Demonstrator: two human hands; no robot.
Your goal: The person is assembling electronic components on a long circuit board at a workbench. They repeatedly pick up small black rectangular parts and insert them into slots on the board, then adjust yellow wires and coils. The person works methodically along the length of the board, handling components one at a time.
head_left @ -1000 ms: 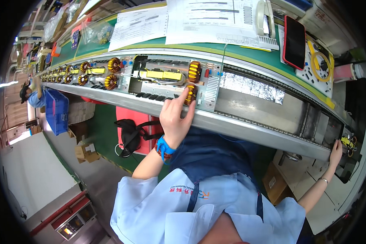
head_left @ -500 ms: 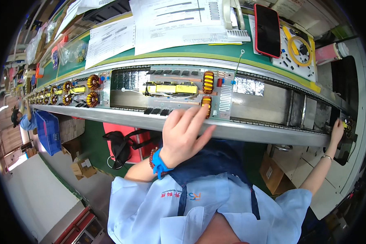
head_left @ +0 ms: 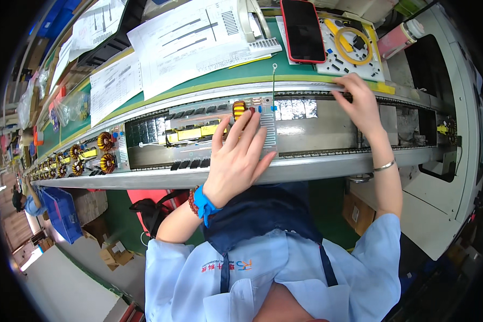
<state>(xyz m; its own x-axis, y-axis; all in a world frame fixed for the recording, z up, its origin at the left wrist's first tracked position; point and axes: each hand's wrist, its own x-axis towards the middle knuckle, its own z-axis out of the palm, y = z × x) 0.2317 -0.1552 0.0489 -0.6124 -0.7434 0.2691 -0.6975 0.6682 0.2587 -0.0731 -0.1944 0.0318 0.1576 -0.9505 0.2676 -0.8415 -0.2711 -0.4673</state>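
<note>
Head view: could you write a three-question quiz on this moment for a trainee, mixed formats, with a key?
1. Multiple choice: Which hand has its fingers over the circuit board?
A) left
B) right
C) neither
2. True or false: The blue band is on the right wrist.
3. Fill in: The phone has a ____ edge and lies left of a yellow ring.

Key:
1. A: the left hand.
2. False: the blue band is on the left one; the right one wears a silver bangle.
3. red
</note>
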